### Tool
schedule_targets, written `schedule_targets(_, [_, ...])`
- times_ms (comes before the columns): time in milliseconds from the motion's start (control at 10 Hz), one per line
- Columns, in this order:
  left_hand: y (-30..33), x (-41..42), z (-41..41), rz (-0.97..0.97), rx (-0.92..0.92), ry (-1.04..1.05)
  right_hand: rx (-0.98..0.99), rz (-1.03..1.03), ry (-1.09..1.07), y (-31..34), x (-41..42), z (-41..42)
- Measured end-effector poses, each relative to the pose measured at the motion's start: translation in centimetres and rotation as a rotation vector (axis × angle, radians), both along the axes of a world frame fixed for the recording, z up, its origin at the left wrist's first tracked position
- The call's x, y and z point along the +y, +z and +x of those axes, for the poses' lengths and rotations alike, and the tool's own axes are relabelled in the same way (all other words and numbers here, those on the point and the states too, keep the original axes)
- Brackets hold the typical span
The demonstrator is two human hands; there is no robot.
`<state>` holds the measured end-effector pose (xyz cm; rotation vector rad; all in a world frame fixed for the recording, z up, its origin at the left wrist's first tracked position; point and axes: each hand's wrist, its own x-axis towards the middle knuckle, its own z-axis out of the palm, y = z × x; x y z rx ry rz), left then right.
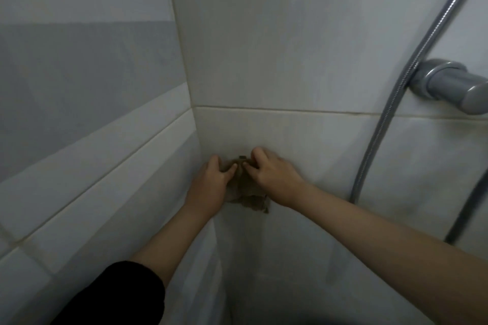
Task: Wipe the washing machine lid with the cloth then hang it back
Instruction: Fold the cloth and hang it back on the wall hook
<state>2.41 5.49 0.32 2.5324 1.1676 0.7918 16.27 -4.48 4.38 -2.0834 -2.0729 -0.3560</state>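
A small brown cloth [247, 194] hangs bunched against the white tiled wall near the corner. A small dark hook [242, 157] shows just above its top edge. My left hand [211, 183] pinches the cloth's upper left part with thumb and fingers. My right hand [272, 171] grips its upper right part, fingers curled against the wall by the hook. The lower end of the cloth dangles between my wrists. The washing machine lid is out of view.
White and grey tiled walls meet in a corner [195, 119] just left of my hands. A metal shower hose [390, 103] runs down the wall on the right. A grey pipe fitting [449, 84] sticks out at the far right.
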Motion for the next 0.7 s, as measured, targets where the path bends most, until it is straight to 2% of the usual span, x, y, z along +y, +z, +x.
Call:
schedule_targets(100, [-1.6,0.4,-0.1,0.004,0.055,-0.041,-0.047,-0.020,-0.030,-1.2,0.0,-0.1])
schedule_targets(200, [-2.3,0.0,0.3,0.061,0.004,-0.021,0.015,-0.014,-0.024,-1.8,-0.2,-0.3])
schedule_targets(300, [-2.2,-1.2,0.7,-0.009,0.003,-0.072,0.016,-0.001,-0.069,-1.9,-0.9,-0.7])
schedule_targets(400, [-1.9,-1.8,1.0,-0.096,-0.112,-0.050,0.088,-0.068,-0.059,-1.6,-1.8,-0.9])
schedule_targets(500, [-0.6,-3.1,1.5,-0.172,0.037,0.123,0.145,-0.113,-0.017,-1.2,-3.5,-0.5])
schedule_targets(600, [0.4,-5.0,2.1,-0.215,0.088,0.174,0.178,-0.060,-0.019,-0.5,-6.3,0.3])
schedule_targets(700, [1.3,-7.2,3.0,-0.249,0.089,0.142,0.173,-0.013,-0.069,0.6,-9.4,1.3])
